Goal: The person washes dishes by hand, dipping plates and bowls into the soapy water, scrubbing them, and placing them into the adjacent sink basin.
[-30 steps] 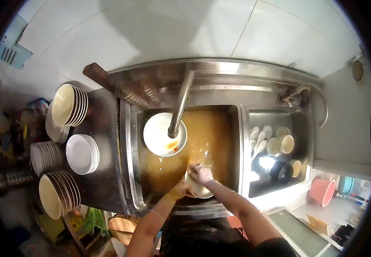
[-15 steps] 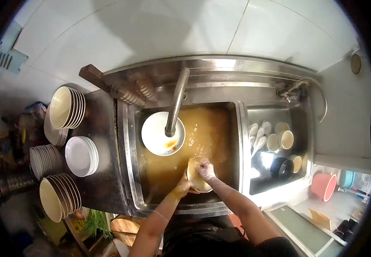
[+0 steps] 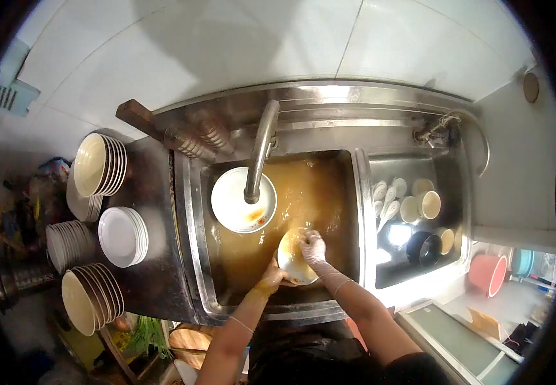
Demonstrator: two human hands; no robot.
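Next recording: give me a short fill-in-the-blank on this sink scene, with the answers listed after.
1. The left hand grips the edge of the pale round bowl and the right hand presses inside it, above water coloured ____.
2. The white round plate with an orange stain lies under the curved metal ____.
3. The white ceramic spoons lie in the ____ basin of the steel sink.

Missing words: brown; tap; right.

The right hand covers part of the bowl; murky water hides the sink bottom.
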